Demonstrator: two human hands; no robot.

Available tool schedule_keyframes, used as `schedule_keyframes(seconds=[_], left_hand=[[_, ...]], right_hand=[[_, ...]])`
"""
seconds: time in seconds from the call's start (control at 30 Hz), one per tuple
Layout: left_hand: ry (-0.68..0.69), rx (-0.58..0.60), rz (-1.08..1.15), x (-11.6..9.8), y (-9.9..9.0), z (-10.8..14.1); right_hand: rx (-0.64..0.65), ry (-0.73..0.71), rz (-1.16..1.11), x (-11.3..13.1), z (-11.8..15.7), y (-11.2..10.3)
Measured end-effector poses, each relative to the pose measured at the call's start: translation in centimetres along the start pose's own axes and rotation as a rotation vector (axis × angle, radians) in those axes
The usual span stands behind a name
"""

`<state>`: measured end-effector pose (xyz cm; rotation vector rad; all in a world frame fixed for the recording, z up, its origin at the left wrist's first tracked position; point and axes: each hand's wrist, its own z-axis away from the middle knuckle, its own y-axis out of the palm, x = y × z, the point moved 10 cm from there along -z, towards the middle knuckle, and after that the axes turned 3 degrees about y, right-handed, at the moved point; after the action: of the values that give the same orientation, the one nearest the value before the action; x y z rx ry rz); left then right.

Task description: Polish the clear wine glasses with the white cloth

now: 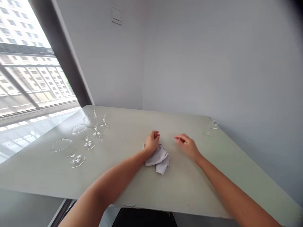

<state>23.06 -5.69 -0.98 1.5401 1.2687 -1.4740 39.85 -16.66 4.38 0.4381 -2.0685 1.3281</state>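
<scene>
Take the cloth as the centre of the clock, twelve pointing away from you. The crumpled pale cloth (161, 160) lies on the surface (180, 189), partly under your left hand (152, 142), whose fingers are half curled; you cannot tell whether they grip any of it. Your right hand (186, 143) is at two o'clock, apart from the cloth, loosely curled and blurred; whether its fingertips pinch anything, you cannot tell. Your left forearm comes in from seven o'clock, your right from four, leaving the cloth's near side open to you.

From nine to ten o'clock, four stemmed glasses (89, 144) stand in a row, well apart from your hands, the nearest with its foot toward you. A clear object (213, 124), too blurred to name, sits at two o'clock by the far right edge, beyond your right hand. Walls (201, 63) close off twelve to three; the window (30, 63) is at ten.
</scene>
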Motion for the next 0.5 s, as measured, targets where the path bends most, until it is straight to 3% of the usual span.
schedule_keyframes(seconds=[0.07, 0.1, 0.17, 0.27, 0.4, 0.5], left_hand=[[-0.023, -0.079, 0.019, 0.4, -0.9, -0.4], [-0.041, -0.132, 0.025, 0.6, -1.7, -0.7], [-0.086, -0.272, 0.028, 1.0, -4.6, -1.6], [-0.164, -0.556, 0.002, 1.5, -11.5, -2.4], [-0.237, -0.915, -0.073, 1.9, -21.1, -1.7], [-0.263, -1.04, -0.134, 2.3, -25.4, -1.4]], right_hand=[[0.28, -0.396, 0.081, 7.5, 3.7, 5.2], [0.375, -0.516, 0.129, 9.7, 5.6, 7.2], [0.449, -0.606, 0.207, 11.6, 7.8, 9.7], [0.42, -0.584, 0.245, 11.0, 8.0, 10.7], [0.426, -0.568, 0.227, 8.8, 7.2, 10.4], [0.466, -0.557, 0.207, 8.0, 6.9, 10.2]])
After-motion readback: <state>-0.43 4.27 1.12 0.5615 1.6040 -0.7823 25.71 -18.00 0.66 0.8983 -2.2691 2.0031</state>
